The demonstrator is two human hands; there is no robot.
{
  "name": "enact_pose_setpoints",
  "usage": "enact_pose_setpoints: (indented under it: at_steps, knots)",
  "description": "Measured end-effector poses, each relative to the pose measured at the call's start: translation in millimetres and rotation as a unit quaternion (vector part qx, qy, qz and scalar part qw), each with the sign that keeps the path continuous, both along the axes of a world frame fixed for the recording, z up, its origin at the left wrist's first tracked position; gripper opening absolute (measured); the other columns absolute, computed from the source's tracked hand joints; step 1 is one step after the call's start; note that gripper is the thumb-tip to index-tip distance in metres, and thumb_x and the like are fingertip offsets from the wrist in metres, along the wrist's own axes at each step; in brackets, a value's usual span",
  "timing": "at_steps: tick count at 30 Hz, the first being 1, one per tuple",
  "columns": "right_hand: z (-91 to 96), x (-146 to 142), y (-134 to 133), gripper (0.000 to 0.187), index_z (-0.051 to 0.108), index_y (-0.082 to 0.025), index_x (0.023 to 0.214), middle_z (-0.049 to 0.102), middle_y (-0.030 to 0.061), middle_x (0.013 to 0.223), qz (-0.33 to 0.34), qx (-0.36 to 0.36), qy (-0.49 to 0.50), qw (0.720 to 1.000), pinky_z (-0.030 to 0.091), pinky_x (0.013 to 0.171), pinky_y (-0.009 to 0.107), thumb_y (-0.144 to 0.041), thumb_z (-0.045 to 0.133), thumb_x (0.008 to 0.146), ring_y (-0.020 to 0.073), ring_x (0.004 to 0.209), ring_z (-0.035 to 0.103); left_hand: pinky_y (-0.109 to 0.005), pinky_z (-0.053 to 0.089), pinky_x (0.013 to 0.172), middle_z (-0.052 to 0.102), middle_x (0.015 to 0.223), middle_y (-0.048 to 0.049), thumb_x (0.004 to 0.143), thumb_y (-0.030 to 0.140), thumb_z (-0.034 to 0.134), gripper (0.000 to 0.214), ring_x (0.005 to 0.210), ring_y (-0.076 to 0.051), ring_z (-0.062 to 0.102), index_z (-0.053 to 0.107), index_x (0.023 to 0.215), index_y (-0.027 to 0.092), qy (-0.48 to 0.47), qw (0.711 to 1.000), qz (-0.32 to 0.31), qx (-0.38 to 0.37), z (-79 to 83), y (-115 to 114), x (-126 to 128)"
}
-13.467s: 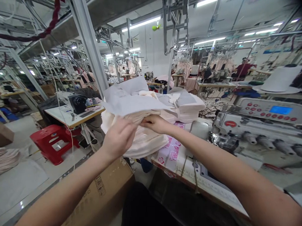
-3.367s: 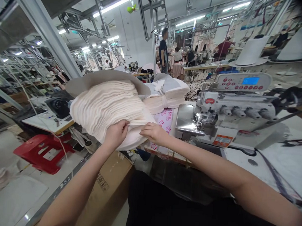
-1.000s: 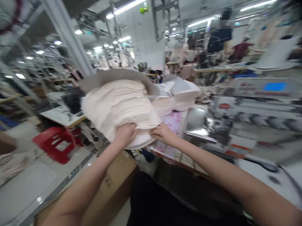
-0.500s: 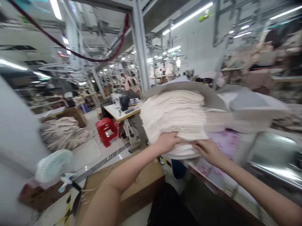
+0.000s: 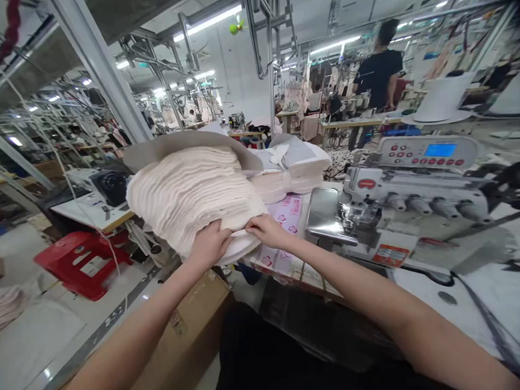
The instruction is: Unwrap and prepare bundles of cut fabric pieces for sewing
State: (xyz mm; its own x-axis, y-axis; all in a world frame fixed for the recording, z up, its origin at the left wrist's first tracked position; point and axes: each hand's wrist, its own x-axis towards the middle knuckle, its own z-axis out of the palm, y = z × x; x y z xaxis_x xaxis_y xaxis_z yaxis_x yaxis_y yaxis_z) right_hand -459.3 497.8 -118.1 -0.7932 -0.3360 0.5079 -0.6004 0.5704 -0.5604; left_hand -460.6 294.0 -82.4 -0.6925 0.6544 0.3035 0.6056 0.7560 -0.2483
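Looking down, I have my left hand (image 5: 209, 244) and right hand (image 5: 267, 230) close together, fingers pinching the rounded lower edge of a thick stack of cream layered fabric pieces (image 5: 195, 200) at the near left corner of the white worktop (image 5: 309, 287). A curved grey paper sheet (image 5: 189, 146) lies behind the stack, a pink-printed plastic sheet (image 5: 283, 234) lies just beside my right hand, and a white overlock sewing machine (image 5: 398, 194) stands to my right.

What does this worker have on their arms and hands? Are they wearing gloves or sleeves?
The left forearm and right forearm are bare, with no sleeve showing on either. The left hand and right hand wear no gloves, and no watch or bracelet shows. Dark clothing fills the bottom of the view, apparently the person's own.
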Motion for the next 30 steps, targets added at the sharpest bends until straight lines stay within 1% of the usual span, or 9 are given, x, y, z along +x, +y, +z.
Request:
enact_pose_setpoints:
  at_steps: [4,6,8,10,13,16,22,28,30]
  knots:
    - [-5.2,18,3,0.013,0.059,-0.014,0.080,0.063,0.0068,0.080,-0.011,0.036,0.155,0.987,0.038,0.073,0.029,-0.018,0.048,0.085,0.0172,0.079,0.052,-0.026,0.039,0.065,0.055,0.079,-0.0055,0.087,0.032,0.039,0.025,0.076,-0.018,0.054,0.059,0.083,0.018,-0.019,0.999,-0.010,0.035,9.1,-2,-12]
    - [-12.3,25,5,0.018,0.060,-0.014,0.086,0.063,0.0078,0.086,0.036,0.097,0.223,0.969,0.037,0.076,0.030,-0.020,0.042,0.088,0.0177,0.083,0.051,-0.026,0.039,0.065,0.055,0.076,-0.0047,0.086,0.032,0.039,0.024,0.075,-0.017,0.055,0.057,0.080,0.017,-0.012,0.999,-0.018,0.042,14.8,-4,-17]
    - [-20.8,25,8,0.020,0.060,-0.015,0.094,0.063,0.0078,0.094,0.066,0.145,0.241,0.957,0.037,0.079,0.031,-0.020,0.042,0.088,0.0178,0.089,0.050,-0.026,0.039,0.065,0.056,0.076,-0.0048,0.086,0.032,0.039,0.024,0.074,-0.017,0.055,0.056,0.079,0.017,0.001,0.999,-0.018,0.037,17.7,-5,-20]
    - [-27.9,17,11,0.020,0.061,-0.017,0.098,0.063,0.0071,0.101,0.040,0.158,0.222,0.961,0.035,0.081,0.033,-0.023,0.045,0.087,0.0191,0.093,0.050,-0.026,0.039,0.064,0.057,0.078,-0.0053,0.086,0.032,0.039,0.023,0.073,-0.017,0.055,0.056,0.082,0.017,0.009,0.999,-0.018,0.025,16.8,-6,-20]
    - [-30.8,0,16,0.016,0.065,-0.020,0.090,0.066,0.0052,0.095,0.004,0.154,0.153,0.976,0.032,0.080,0.035,-0.028,0.053,0.084,0.0199,0.090,0.051,-0.026,0.040,0.065,0.059,0.083,-0.0054,0.085,0.029,0.039,0.021,0.075,-0.018,0.057,0.056,0.090,0.018,0.003,0.999,-0.028,0.016,11.6,-10,-20]
    - [-24.5,-9,16,0.014,0.067,-0.020,0.084,0.068,0.0049,0.085,0.012,0.144,0.091,0.985,0.031,0.080,0.034,-0.029,0.057,0.082,0.0195,0.088,0.053,-0.026,0.040,0.064,0.060,0.085,-0.0041,0.086,0.024,0.036,0.021,0.074,-0.017,0.056,0.054,0.093,0.018,-0.006,0.999,-0.036,0.026,7.6,-13,-19]
    - [-12.2,-9,13,0.011,0.069,-0.018,0.077,0.068,0.0044,0.076,0.017,0.129,0.028,0.991,0.032,0.079,0.032,-0.023,0.059,0.080,0.0195,0.084,0.054,-0.026,0.039,0.063,0.053,0.079,-0.0049,0.081,0.016,0.037,0.027,0.072,-0.017,0.054,0.063,0.084,0.023,-0.019,1.000,-0.025,0.002,4.9,-9,-13]
    - [-5.4,-10,5,0.012,0.065,-0.013,0.066,0.065,0.0028,0.066,-0.019,0.025,-0.042,0.999,0.036,0.069,0.025,-0.016,0.060,0.077,0.0126,0.066,0.053,-0.032,0.040,0.073,0.048,0.090,-0.0094,0.079,0.046,0.047,0.033,0.086,-0.024,0.050,0.062,0.097,0.023,0.003,0.999,-0.022,0.037,-6.3,5,5]
    - [-1.4,-7,2,0.015,0.062,-0.013,0.063,0.062,0.0009,0.062,-0.027,-0.010,-0.057,0.998,0.037,0.067,0.024,-0.014,0.058,0.077,0.0111,0.062,0.051,-0.032,0.040,0.071,0.048,0.090,-0.0106,0.082,0.043,0.044,0.030,0.085,-0.024,0.050,0.062,0.092,0.021,0.027,0.999,0.006,0.028,-7.7,7,4]
